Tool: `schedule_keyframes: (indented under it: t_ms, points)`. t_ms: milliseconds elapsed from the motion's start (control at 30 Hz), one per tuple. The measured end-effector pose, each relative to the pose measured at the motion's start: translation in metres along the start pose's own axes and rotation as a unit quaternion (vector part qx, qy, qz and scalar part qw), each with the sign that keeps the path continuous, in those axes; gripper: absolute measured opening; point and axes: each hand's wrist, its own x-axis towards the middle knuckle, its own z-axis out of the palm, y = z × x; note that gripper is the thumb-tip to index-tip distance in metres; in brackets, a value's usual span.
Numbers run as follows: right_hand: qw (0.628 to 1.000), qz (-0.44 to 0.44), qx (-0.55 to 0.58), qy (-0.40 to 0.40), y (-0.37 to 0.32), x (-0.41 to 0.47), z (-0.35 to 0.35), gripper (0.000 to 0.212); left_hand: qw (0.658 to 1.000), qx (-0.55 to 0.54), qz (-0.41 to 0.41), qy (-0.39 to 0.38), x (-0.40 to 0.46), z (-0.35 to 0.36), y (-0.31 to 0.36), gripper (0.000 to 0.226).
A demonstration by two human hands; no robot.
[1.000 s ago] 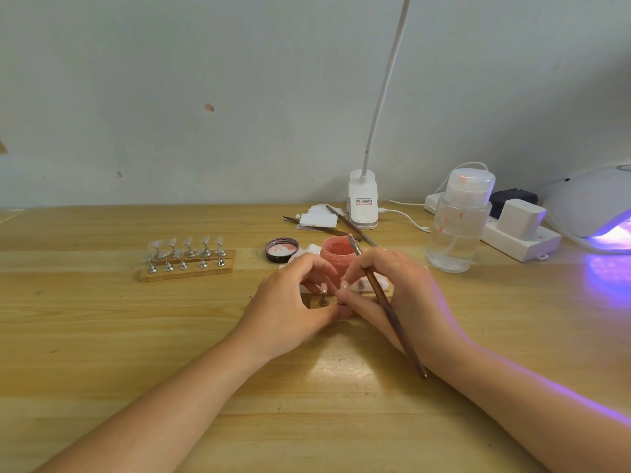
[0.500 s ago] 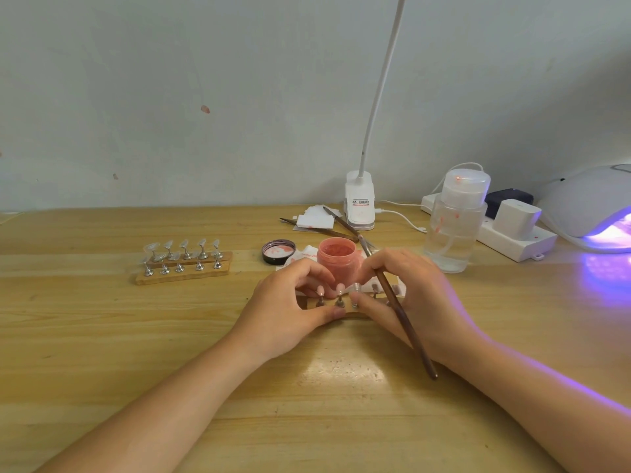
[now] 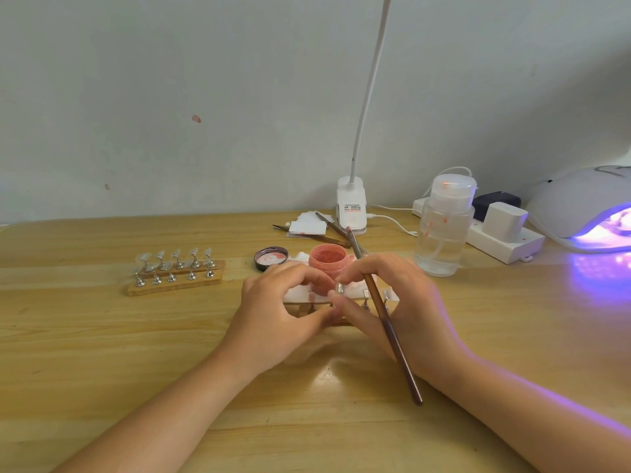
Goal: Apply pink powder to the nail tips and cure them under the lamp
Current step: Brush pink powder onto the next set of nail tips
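Note:
An open jar of pink powder [image 3: 327, 259] stands mid-table on white wipes, its lid [image 3: 270, 258] lying to the left. In front of it a wooden strip with small metal stands [image 3: 365, 302] is mostly hidden by both hands. My left hand [image 3: 276, 302] and my right hand [image 3: 389, 302] meet over it, fingertips pinching one metal stand with a nail tip [image 3: 339, 289]. A long brown brush [image 3: 379, 312] lies held in my right hand, its tip pointing away from me. The curing lamp [image 3: 587, 206] glows purple at far right.
A second wooden holder [image 3: 176, 271] with several clear nail tips on metal stands sits at left. A clear pump bottle [image 3: 444, 230], a power strip with plugs [image 3: 502, 230], a clip lamp base [image 3: 351, 208] and spare tools on white pads [image 3: 307, 228] line the back.
The hands have shifted slightly right along the strip and closed together on one stand. The brush handle has swung a little with the right hand.

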Motion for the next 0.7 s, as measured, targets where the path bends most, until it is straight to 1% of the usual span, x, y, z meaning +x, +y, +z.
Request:
schedule_keyframes:
  t_ms: [100, 200, 367, 400, 500, 533, 600, 633, 700]
  points:
    - [1.000, -0.011, 0.012, -0.001, -0.002, 0.001, 0.001, 0.019, 0.999, -0.007, 0.036, 0.017, 0.000, 0.000, 0.002, 0.014]
    - [1.000, -0.025, 0.002, 0.001, -0.002, 0.000, 0.001, 0.020, 0.999, -0.014, 0.042, 0.029, 0.000, 0.000, 0.001, 0.006]
    - [1.000, -0.015, -0.013, 0.003, -0.004, 0.002, 0.000, 0.028, 0.997, -0.019, 0.061, 0.042, 0.000, 0.000, 0.000, 0.015]
    - [1.000, -0.005, -0.004, 0.006, -0.005, 0.004, -0.001, 0.029, 0.997, -0.024, 0.062, 0.049, 0.000, 0.000, 0.000, 0.014]
    - [0.997, 0.054, 0.049, 0.031, -0.006, 0.011, -0.006, 0.018, 0.995, -0.060, 0.042, 0.072, 0.001, 0.000, -0.001, 0.009]
    - [0.992, 0.086, 0.082, 0.042, -0.006, 0.015, -0.008, 0.019, 0.994, -0.067, 0.032, 0.077, 0.001, 0.000, -0.001, 0.011]
    - [0.969, 0.168, 0.169, 0.058, -0.004, 0.025, -0.010, 0.041, 0.993, -0.073, 0.021, 0.086, 0.001, 0.000, -0.001, 0.016]
    - [0.955, 0.211, 0.198, 0.058, -0.002, 0.031, -0.011, 0.048, 0.993, -0.076, 0.019, 0.088, 0.001, 0.000, -0.001, 0.019]
    - [0.939, 0.276, 0.199, 0.043, 0.004, 0.045, -0.011, 0.045, 0.992, -0.080, 0.018, 0.092, 0.001, -0.001, -0.003, 0.024]
